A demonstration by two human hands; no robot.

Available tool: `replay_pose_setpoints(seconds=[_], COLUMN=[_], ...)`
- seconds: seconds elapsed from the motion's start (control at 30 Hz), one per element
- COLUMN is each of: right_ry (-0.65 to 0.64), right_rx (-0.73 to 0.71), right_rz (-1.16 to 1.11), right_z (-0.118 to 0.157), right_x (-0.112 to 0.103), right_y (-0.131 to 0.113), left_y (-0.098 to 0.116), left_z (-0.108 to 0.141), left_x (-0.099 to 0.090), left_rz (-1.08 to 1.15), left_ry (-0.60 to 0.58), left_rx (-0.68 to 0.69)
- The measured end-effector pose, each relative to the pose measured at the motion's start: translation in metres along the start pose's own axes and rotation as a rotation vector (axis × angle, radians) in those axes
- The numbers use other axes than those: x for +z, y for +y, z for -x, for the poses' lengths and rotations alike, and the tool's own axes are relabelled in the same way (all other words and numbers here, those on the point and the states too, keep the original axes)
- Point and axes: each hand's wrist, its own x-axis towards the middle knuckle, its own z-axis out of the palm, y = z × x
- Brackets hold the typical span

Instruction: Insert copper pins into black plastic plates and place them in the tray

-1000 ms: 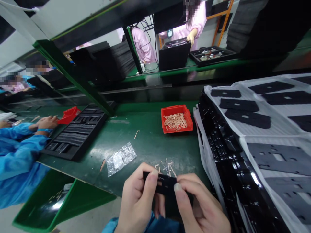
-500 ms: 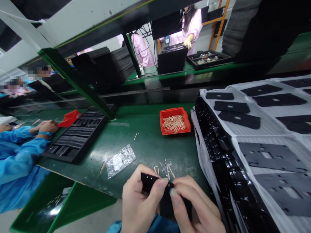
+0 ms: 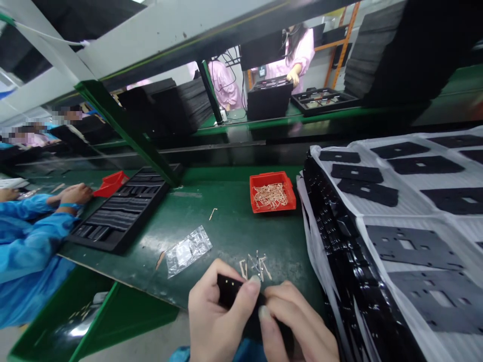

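A black plate point(image 3: 228, 289) with small holes along its upper edge is held between both hands near the bottom centre. My left hand point(image 3: 222, 311) grips its left part, thumb on the face and fingers behind. My right hand point(image 3: 296, 322) pinches it at the right, thumb and forefinger close together by the left thumb; any small part between them is hidden. Just beyond the hands, several small metal strips point(image 3: 265, 266) lie on the green table point(image 3: 226, 234). A red bin point(image 3: 273, 207) holding many copper-coloured strips stands farther back.
A clear plastic bag point(image 3: 188, 251) and a single strip point(image 3: 213, 213) lie left of centre. On the right, black plates point(image 3: 415, 246) rest on a white-lined stack. A black tray point(image 3: 116, 211), another red bin point(image 3: 111, 183) and a person's hands point(image 3: 75, 195) are at left.
The view has shifted slightly, so the background sits a little lower. The black plate is tilted more edge-on, and my right hand has moved slightly left, nearer my left thumb.
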Motion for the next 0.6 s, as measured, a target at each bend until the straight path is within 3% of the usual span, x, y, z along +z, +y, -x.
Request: replay_pose_setpoints(seconds=[0.13, 0.23, 0.3, 0.43, 0.53, 0.6], right_ry=[-0.076, -0.003, 0.033, -0.045, -0.059, -0.050], right_rx=[-0.028, -0.123, -0.184, -0.290, -0.236, -0.155], right_rz=[0.114, 0.284, 0.392, 0.481, 0.412, 0.307], right_z=[0.001, 0.001, 0.001, -0.001, -0.003, -0.004], right_x=[-0.007, -0.013, -0.015, -0.019, -0.019, -0.017], right_y=[0.013, 0.024, 0.029, 0.033, 0.032, 0.030], left_y=[0.006, 0.005, 0.002, -0.005, -0.010, -0.016], left_z=[-0.002, -0.004, -0.005, -0.005, -0.006, -0.009], left_x=[0.005, 0.004, 0.002, -0.002, -0.005, -0.008], left_rz=[0.003, 0.011, -0.029, -0.118, -0.197, -0.249], left_ry=[-0.001, -0.085, -0.124, -0.181, -0.208, -0.232], left_rx=[-0.006, 0.009, 0.052, 0.149, 0.270, 0.427])
